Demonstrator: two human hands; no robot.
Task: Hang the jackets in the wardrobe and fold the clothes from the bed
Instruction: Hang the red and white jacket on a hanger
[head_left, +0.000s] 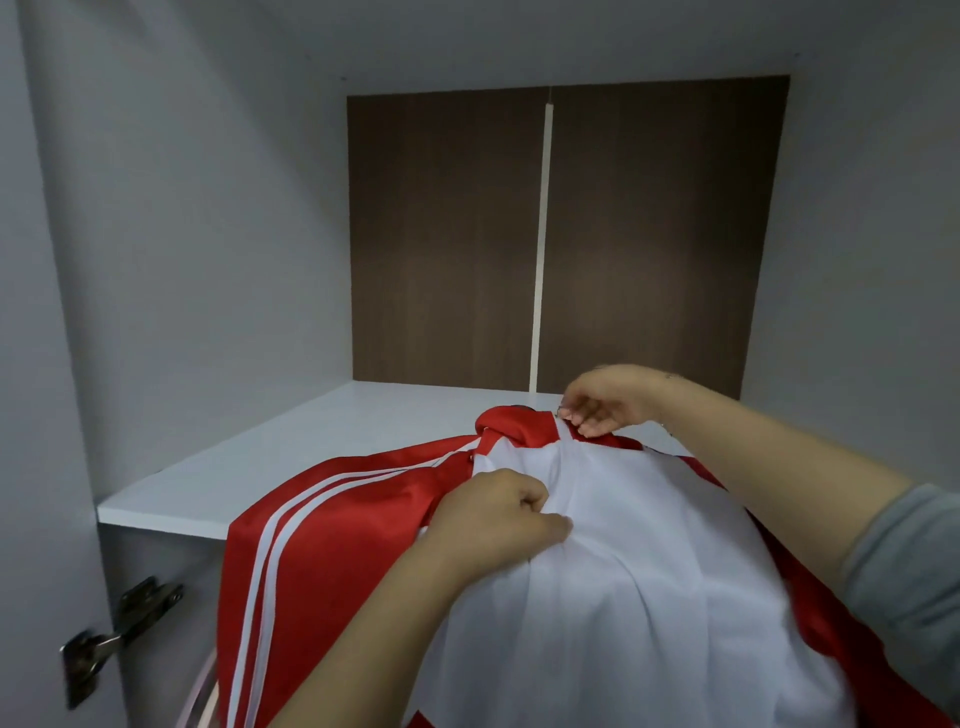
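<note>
The red jacket, its white lining facing up, lies lengthwise over the white wardrobe shelf, collar toward the brown back panel. The left hand pinches the smooth lining with curled fingers; the right hand pinches the collar.
</note>
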